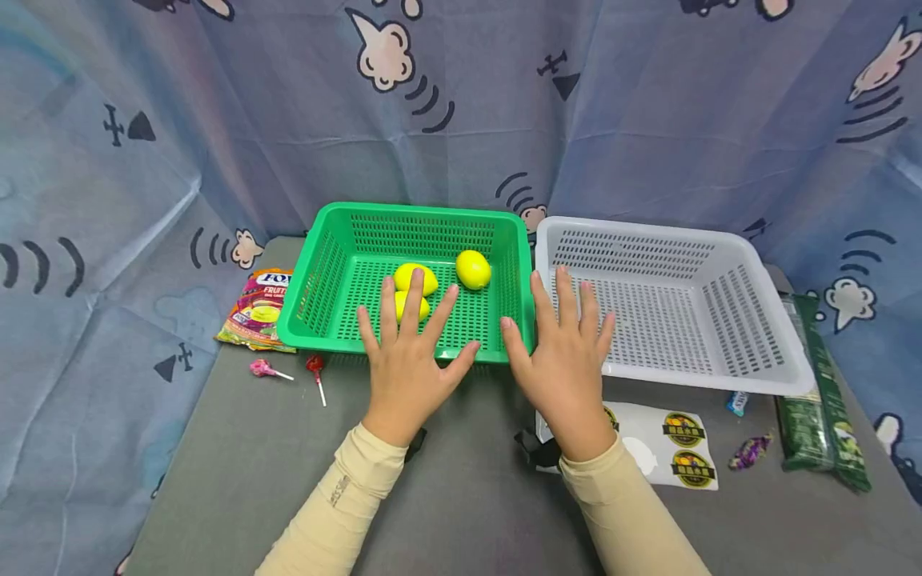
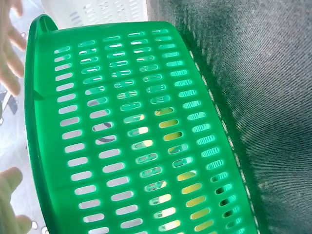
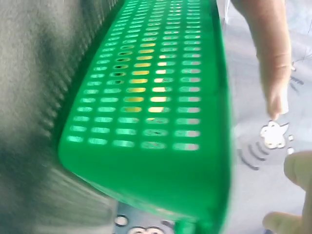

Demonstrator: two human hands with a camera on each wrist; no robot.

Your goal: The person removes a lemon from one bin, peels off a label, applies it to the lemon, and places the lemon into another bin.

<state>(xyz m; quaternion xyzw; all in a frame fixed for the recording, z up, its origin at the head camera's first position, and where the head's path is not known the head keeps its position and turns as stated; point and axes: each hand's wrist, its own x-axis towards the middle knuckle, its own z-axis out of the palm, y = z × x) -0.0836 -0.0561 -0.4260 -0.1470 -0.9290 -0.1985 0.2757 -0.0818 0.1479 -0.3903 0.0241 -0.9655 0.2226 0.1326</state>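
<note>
The left hand (image 1: 406,364) is spread wide, fingers straight, over the near rim of a green basket (image 1: 425,210), holding nothing. The right hand (image 1: 567,364) is equally spread and holds nothing, above the place where that basket meets a white basket (image 1: 648,228). Beneath both hands is a grey table (image 1: 490,496); beyond them hangs a bluish curtain (image 1: 490,104) with cartoon prints. Left of the left hand lie two lollipops (image 1: 314,364) and a candy bag (image 1: 262,312); a sticker sheet (image 1: 651,424) lies beneath the right wrist. The green basket has slotted sides. Inside, two yellow lemons (image 1: 430,280) sit partly hidden behind the left fingers, and another smooth, bright lemon (image 1: 473,270) rests ahead, between the hands.
</note>
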